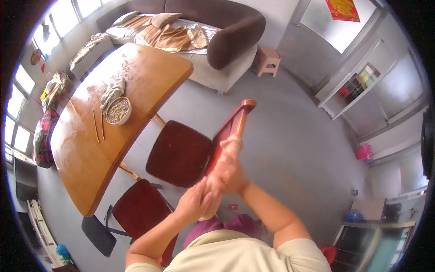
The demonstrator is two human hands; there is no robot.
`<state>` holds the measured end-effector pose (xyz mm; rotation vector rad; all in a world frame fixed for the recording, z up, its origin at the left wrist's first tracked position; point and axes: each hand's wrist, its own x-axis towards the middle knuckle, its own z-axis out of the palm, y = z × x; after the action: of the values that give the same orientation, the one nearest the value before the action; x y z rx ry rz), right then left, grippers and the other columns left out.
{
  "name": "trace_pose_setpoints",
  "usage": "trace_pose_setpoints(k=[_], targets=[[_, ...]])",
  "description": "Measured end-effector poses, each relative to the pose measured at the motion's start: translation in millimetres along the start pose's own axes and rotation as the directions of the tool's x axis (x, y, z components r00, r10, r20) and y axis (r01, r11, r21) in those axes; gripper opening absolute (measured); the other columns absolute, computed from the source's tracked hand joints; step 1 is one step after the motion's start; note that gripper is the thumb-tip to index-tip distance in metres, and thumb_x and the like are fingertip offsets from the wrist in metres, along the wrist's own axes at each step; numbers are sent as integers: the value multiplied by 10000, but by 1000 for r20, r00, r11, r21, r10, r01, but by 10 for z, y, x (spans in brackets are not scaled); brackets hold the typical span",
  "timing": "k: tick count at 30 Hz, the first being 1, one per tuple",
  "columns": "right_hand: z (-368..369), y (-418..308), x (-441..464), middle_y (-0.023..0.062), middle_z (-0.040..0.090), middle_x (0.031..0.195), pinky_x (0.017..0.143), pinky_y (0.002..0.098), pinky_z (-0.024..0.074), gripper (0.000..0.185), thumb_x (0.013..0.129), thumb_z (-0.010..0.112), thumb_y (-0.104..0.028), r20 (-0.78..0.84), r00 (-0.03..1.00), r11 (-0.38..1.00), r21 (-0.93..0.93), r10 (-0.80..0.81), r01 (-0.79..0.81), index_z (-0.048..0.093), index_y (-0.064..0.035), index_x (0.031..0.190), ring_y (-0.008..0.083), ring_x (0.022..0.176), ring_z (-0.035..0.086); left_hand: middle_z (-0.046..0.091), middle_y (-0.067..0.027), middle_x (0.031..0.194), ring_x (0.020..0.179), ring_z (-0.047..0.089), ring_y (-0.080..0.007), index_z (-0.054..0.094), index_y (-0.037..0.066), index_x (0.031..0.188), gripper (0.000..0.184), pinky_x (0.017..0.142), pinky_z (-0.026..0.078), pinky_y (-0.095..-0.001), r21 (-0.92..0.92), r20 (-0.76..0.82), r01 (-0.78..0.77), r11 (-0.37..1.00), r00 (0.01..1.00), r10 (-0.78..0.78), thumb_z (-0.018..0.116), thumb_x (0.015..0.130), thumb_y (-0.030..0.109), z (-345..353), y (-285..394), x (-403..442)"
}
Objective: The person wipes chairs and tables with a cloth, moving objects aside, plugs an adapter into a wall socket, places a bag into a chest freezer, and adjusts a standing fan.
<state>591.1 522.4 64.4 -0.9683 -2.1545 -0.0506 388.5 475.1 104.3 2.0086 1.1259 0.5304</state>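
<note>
Head view, and both hands come together in front of the body! The left hand (195, 200) lays its fingers against a pale, elongated bundle (232, 143), with the right hand (230, 175) just beyond, pressed to it too. Blur there, so I cannot tell whether either one truly grips, nor what the bundle is. It sits right before the backrest (244, 113) of a dark red chair (179, 154). Over left, the wooden table (145, 86) carries a bowl (118, 110) full of small pale bits, a pair of chopsticks (96, 127) beside it, and a crumpled greyish cloth (112, 93) near its rim. Further back, a sofa (236, 36) and a pink stool (268, 59).
</note>
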Motion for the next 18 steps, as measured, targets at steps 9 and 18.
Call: trace_pose_setpoints(k=[9,18], targets=[[-388,1616,608,73,608,726,861,436,433,166,757,536,-231,-12,999,998,45,42,-42,583,-107,656,251,794,583,391,-239,1387,1234,426,-398,288,-6,1411,825,1021,360,-454,-111,50,-144,983,987,150,675,814,411,-88,6,30],[-468,1486,608,55,619,690,811,452,445,353,805,536,-438,270,933,967,151,-239,204,611,-119,674,250,704,609,503,-219,1286,1151,520,-367,433,17,1281,807,951,438,-434,-112,-230,293,950,922,-311,810,655,360,364,500,765]])
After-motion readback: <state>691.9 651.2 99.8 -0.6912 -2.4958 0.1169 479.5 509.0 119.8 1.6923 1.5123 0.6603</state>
